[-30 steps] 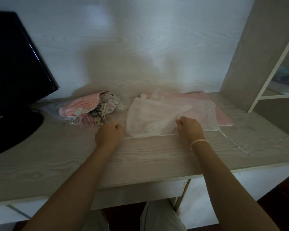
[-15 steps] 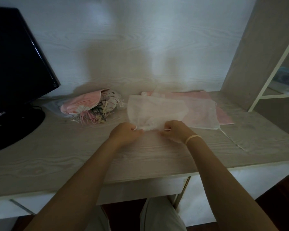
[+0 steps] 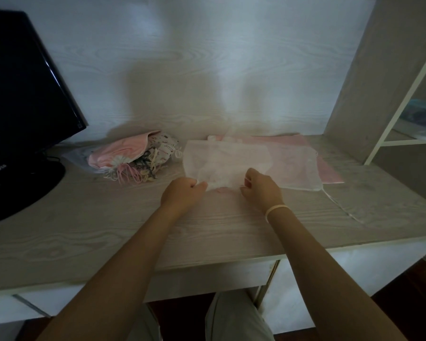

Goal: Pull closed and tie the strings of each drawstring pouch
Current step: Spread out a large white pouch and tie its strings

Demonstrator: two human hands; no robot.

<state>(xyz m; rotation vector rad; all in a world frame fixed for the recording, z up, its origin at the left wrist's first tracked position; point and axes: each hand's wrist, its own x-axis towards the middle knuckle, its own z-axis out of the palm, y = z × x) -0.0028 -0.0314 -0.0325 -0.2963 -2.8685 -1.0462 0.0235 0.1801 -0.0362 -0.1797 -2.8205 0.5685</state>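
A sheer white drawstring pouch [image 3: 221,159] lies on the desk in front of me, its gathered mouth bunched at the near edge. My left hand [image 3: 182,191] is curled and grips the bunched mouth and string on its left side. My right hand [image 3: 262,187] pinches the string at the mouth's right side. More flat sheer and pink pouches [image 3: 303,163] lie under and to the right of it. The strings themselves are too thin and pale to trace.
A pile of tied pink and patterned pouches [image 3: 135,156] sits at the back left. A black monitor [image 3: 22,94] with its round base stands on the far left. A shelf upright [image 3: 369,82] bounds the desk on the right. A loose white string [image 3: 342,205] trails toward the right edge.
My hands came together from wide apart to the pouch's mouth, bunching it at the near edge; since half a second ago they have drawn slightly apart.
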